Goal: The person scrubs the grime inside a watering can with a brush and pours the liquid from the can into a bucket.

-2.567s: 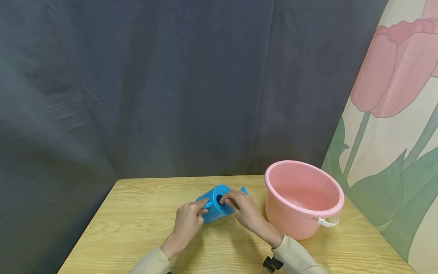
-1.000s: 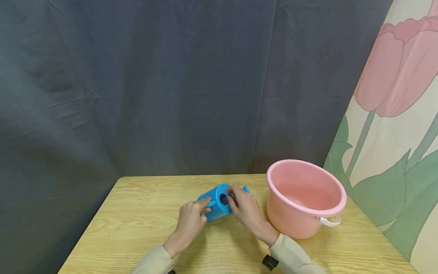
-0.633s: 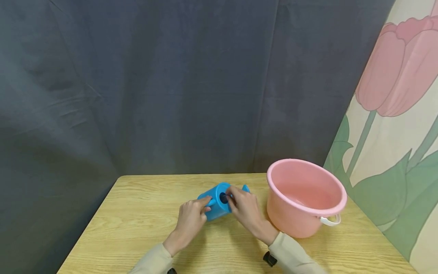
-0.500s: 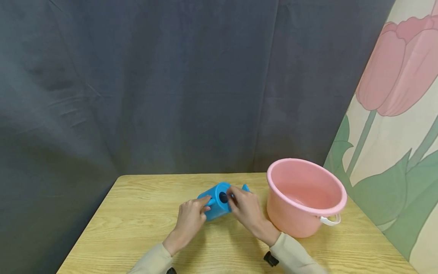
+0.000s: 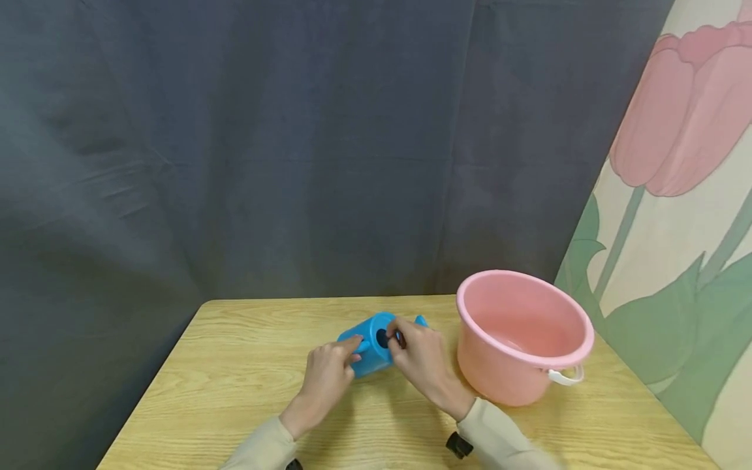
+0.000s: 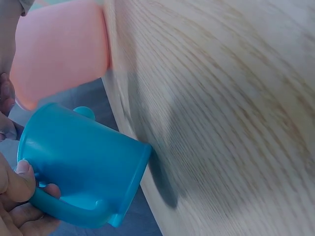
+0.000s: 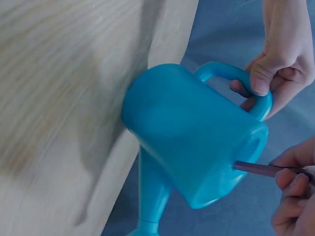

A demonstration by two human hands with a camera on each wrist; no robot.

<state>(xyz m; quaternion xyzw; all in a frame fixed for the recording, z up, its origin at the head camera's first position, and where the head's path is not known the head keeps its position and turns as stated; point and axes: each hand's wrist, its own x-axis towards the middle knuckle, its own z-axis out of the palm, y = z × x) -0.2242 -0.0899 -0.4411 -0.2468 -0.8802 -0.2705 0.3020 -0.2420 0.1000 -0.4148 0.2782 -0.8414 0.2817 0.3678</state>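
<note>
Now our left hand (image 5: 325,380) curls its fingers round the handle (image 7: 226,70) of the blue watering can (image 7: 189,135), tilted on the table (image 5: 247,356) left of the pink bucket (image 5: 508,382); our right hand (image 5: 424,360) pinches a dark stick (image 7: 261,169) at the can's top.

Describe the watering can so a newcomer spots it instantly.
On the wooden table, find the big pink bucket in the head view. Left of it, between the person's left hand and right hand, is the watering can, gripped by its handle. Its bright blue colour and spout set it apart from the bucket.
</note>
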